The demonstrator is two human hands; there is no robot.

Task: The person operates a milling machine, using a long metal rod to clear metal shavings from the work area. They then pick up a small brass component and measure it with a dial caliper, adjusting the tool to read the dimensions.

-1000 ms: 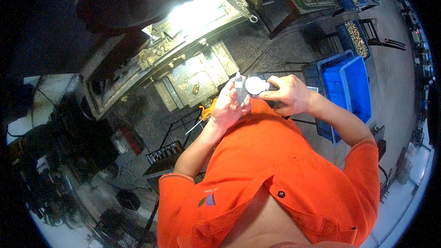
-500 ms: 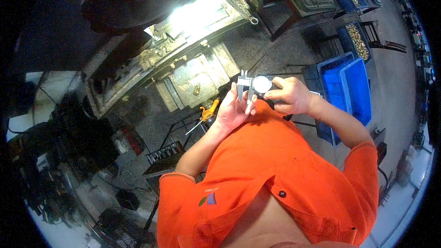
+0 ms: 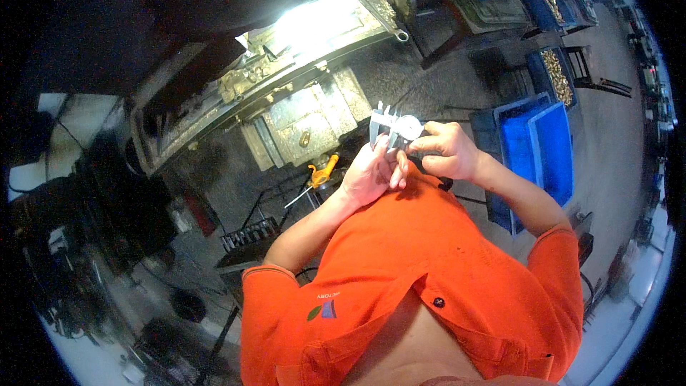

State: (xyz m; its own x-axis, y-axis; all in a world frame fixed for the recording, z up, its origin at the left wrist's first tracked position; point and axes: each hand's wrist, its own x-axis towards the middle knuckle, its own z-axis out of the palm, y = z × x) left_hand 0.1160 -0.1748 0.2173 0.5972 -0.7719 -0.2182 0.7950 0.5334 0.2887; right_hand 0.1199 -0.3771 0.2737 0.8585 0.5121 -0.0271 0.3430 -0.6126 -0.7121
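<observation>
In front of my chest I hold a silver dial caliper (image 3: 384,121) with a round white dial. My right hand (image 3: 451,151) is closed round its beam beside the dial, thumb and fingers bent. My left hand (image 3: 371,175) is palm up under the caliper's jaws, with its fingers curled together. Whatever small thing is between those fingers is hidden. A small brass-coloured part (image 3: 305,139) sits on the lit metal plate (image 3: 289,129) ahead of my left hand. Left of that hand is a yellow air blow gun (image 3: 325,170) with a thin metal nozzle.
A machine bed (image 3: 250,75) under a bright lamp stands ahead to the left. To the right are blue bins (image 3: 550,143), a crate of brass-coloured parts (image 3: 556,77) and a dark stool (image 3: 600,75). A rack of metal pieces (image 3: 250,234) stands at lower left.
The caliper has tilted, and its dial has turned and dropped slightly. My left hand has moved a little right, its fingers curling closer under the jaws. My right hand keeps its grip.
</observation>
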